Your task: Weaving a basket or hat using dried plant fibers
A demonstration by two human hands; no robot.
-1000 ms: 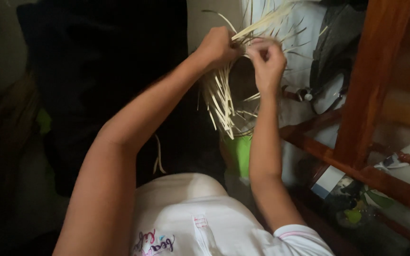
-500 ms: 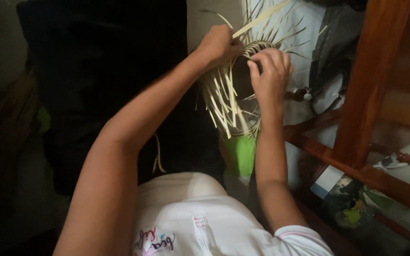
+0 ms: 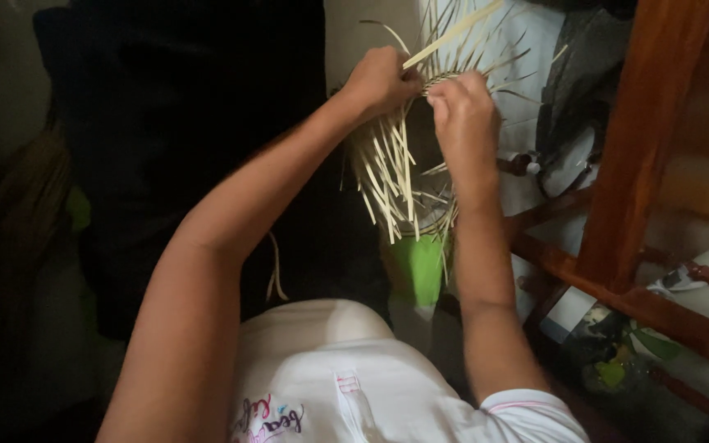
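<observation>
Pale straw strips fan out from the piece we are weaving, and we take the scene from left to right. At the far left lies only dark cloth, too dim to make out. Our left hand comes next, raised in front of us, its fingers curled shut on one flat strip; that strip runs long and straight, pointing up and to the right, away from us. Below the hand a bundle of loose strips hangs from the woven piece, their long axes running mostly downward and toward us, spreading a little to either side. The woven piece sits between our two hands, held up in the air above a green object that we cannot identify. More thin ends bristle from its upper edge, pointing up and outward. Our right hand is just beside the left, fingers bent and closed on the rim of the weave. Near us is our white shirt. To the right stands a brown wooden frame, with clutter under it.
</observation>
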